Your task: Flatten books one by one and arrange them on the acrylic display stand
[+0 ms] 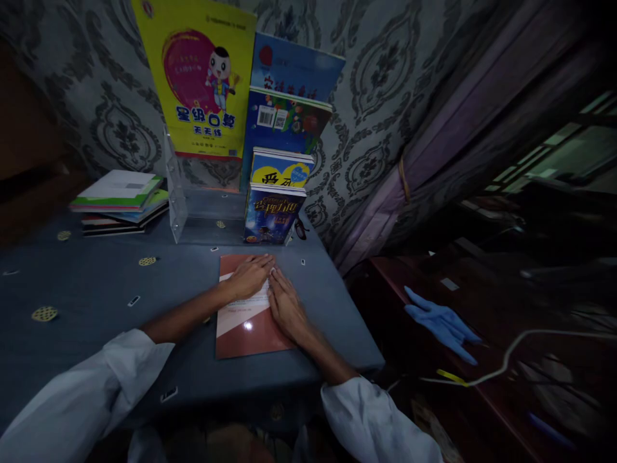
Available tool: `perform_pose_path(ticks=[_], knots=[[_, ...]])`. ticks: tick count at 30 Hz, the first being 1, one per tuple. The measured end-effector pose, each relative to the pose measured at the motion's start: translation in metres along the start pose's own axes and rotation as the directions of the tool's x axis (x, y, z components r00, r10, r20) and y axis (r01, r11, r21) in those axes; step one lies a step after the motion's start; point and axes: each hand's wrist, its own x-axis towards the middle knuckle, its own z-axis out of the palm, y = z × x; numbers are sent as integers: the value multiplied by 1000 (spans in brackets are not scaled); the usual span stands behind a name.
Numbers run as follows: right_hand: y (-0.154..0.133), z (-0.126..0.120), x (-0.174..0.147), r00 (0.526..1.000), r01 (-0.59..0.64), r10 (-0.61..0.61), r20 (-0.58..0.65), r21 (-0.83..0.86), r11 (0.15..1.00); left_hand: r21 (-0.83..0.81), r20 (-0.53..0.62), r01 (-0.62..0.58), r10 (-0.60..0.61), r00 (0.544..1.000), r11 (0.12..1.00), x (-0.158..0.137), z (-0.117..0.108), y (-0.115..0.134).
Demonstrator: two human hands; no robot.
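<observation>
A thin reddish-brown book [260, 331] with a pale diagonal band lies flat on the cloth-covered table [183, 302]. My left hand [250, 278] rests palm down over its upper part, fingers stretched out to the right. Along the book's right side lies my right hand [286, 305], also flat, with its fingers pointing up and left. The fingertips of both hands come close together near the upper right of the cover. Just beyond the book, a clear acrylic stand [207, 228] holds several upright books, among them a dark blue one [272, 215] at the front.
A tall yellow book [207, 83] stands at the stand's left. Left of it is a stack of books [120, 199]. Dark glasses [301, 229] lie by the stand's right side. A blue glove [441, 321] and a white cable [506, 354] lie on the reddish surface at right.
</observation>
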Motion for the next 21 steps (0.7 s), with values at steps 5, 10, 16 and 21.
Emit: perform_pose_path(ticks=[5, 10, 16, 21], knots=[[2, 0, -1, 1000, -12, 12, -2, -11, 1000, -4, 0, 130, -130, 992, 992, -19, -15, -8], [0, -3, 0, 1000, -17, 18, 21, -7, 1000, 0, 5, 217, -217, 976, 976, -56, -30, -33], [-3, -13, 6, 995, 7, 1, 96, -86, 996, -47, -25, 324, -325, 945, 945, -94, -36, -49], [-16, -15, 35, 963, 88, -55, 265, -116, 989, -83, -50, 313, -317, 947, 946, -97, -37, -47]])
